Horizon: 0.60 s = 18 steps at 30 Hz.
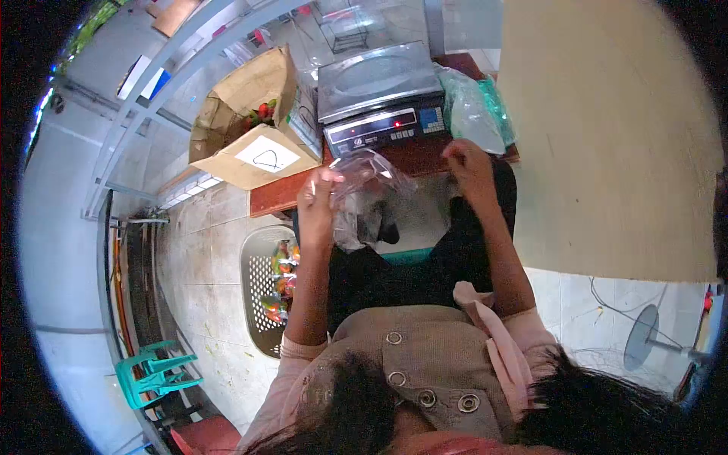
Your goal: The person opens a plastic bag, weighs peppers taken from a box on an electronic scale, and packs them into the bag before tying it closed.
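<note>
My left hand (320, 199) is closed on the left edge of a clear plastic bag (364, 182), which hangs over my lap in front of the scale. My right hand (469, 171) is raised to the right of the bag, apart from it, its fingers curled together near the table edge; whether anything small is between them is too unclear to tell. A digital scale (383, 95) with a bare metal plate and a lit red display stands beyond both hands. Left of it an open cardboard box (262, 152) holds red and green produce (265, 111).
Plastic bags (472, 106) lie right of the scale on the brown table (273, 196). A pale board (607, 152) fills the right side. On the floor at left stand a basket (259, 303) of packed colourful produce and a green stool (155, 373). A fan (643, 337) is at lower right.
</note>
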Available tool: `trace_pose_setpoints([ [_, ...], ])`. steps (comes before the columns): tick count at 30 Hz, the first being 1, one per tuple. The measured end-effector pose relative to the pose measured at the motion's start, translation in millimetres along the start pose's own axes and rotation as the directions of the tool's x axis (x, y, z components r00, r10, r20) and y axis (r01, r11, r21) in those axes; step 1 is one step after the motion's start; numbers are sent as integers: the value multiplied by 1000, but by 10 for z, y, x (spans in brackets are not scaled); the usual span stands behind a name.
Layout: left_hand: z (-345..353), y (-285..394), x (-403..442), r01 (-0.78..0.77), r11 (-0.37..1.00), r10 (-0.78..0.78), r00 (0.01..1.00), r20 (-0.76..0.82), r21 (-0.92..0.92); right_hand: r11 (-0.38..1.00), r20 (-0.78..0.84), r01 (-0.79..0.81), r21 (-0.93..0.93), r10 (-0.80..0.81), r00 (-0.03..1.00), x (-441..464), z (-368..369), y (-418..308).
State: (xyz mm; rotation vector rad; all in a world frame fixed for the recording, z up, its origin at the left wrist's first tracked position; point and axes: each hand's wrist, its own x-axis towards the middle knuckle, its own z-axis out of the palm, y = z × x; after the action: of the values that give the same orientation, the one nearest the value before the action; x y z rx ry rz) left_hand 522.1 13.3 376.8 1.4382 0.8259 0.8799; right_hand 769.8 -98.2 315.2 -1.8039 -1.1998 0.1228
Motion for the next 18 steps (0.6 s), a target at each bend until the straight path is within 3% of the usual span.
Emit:
trace_pose_setpoints([
  [1,-11,28,11,60,996,-64,997,-52,-69,977,51,-48,208,38,998,25,9,-11],
  [3,-2,74,0,182,960,-212,968,-131,-212,798,179,-184,574,97,979,-41,-73,-113],
  [4,40,34,7,151,955,-194,969,-154,-254,734,292,-255,629,81,953,-64,-115,-311],
  [6,39,-57,13,152,945,-186,978,-90,-290,688,309,-201,697,-36,950,-135,8,-448],
  [8,55,-74,3,163,930,-194,979,-62,-330,714,356,-168,680,-120,927,-144,154,-488],
  [11,54,-64,-9,187,908,-227,972,-64,-375,768,232,-31,640,-154,960,-210,249,-637],
  [14,33,-70,-20,224,900,-278,956,-97,-374,732,198,-145,666,14,980,-213,403,-484],
  [16,77,-3,-58,269,898,-346,920,-182,-347,783,132,-94,615,16,991,-175,336,-486],
  [18,11,-123,-50,214,919,-245,968,-56,-331,806,86,-52,590,2,996,-141,288,-487],
])
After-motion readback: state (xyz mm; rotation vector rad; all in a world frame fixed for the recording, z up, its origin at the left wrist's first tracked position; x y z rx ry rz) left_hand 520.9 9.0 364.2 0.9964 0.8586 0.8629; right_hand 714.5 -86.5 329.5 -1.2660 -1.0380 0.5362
